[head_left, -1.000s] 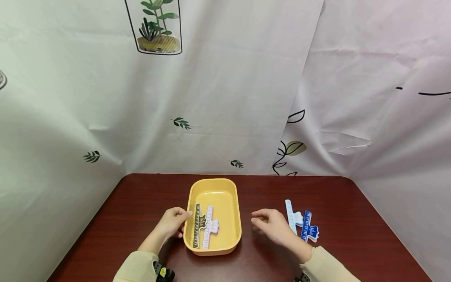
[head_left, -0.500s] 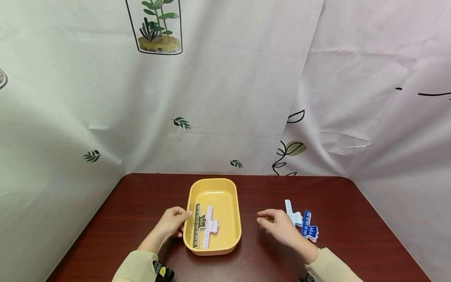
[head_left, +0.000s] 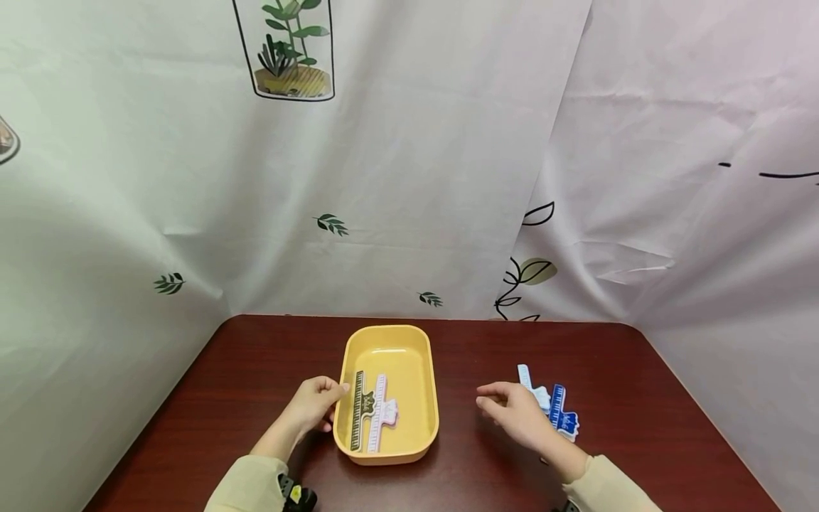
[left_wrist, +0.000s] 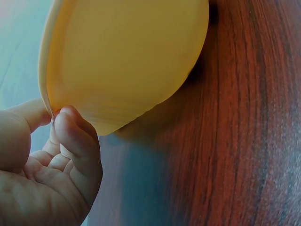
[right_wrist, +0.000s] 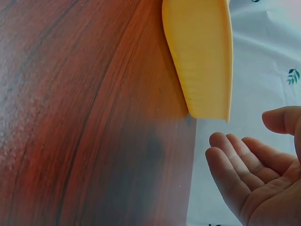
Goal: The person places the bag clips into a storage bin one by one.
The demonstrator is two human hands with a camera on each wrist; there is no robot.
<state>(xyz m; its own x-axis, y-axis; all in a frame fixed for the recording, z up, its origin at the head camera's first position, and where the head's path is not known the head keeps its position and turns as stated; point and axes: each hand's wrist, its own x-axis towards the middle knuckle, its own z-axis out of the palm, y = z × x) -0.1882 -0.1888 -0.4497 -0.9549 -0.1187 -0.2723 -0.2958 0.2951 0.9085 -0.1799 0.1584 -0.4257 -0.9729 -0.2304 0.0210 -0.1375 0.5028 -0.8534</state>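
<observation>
Left hand, lower left of centre: thumb and finger pinch the left rim of the yellow tray, lower centre. Right hand, lower right, holds nothing, thumb and fingertips apart.

Risks: an uneven pull at the rim could tilt or skid the tray, sliding the black clip and pink clip inside. At right, a stray forearm could nudge the pale blue clip and dark blue clip, partly behind that hand.

Materials: tray glossy, round-cornered, likely plastic; clips flat, straight key-striped edges, scalloped tabs; counter red-brown, wood-grained, shiny.
</observation>
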